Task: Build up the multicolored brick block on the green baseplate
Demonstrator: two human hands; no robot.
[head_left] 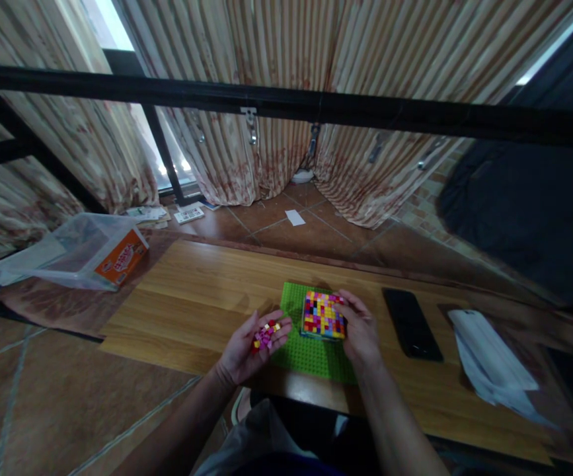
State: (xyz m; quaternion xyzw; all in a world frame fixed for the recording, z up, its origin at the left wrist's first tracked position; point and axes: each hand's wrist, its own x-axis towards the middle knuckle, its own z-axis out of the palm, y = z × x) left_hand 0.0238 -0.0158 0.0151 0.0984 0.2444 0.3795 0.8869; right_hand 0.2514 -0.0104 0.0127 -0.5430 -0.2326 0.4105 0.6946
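Note:
A green studded baseplate (302, 350) lies on the wooden table (191, 297) in front of me. On it stands a square block of small multicoloured bricks (322, 315). My right hand (360, 330) rests against the block's right side, fingers curled round its far edge. My left hand (251, 344) is held palm up just left of the baseplate, cupping several small loose bricks (265, 335), pink, red and yellow.
A black phone (412, 324) lies flat to the right of the baseplate, and white cloth or paper (489, 360) beyond it. A clear plastic box with an orange label (88, 254) sits on the floor at the left. A black metal rail (286, 106) crosses above.

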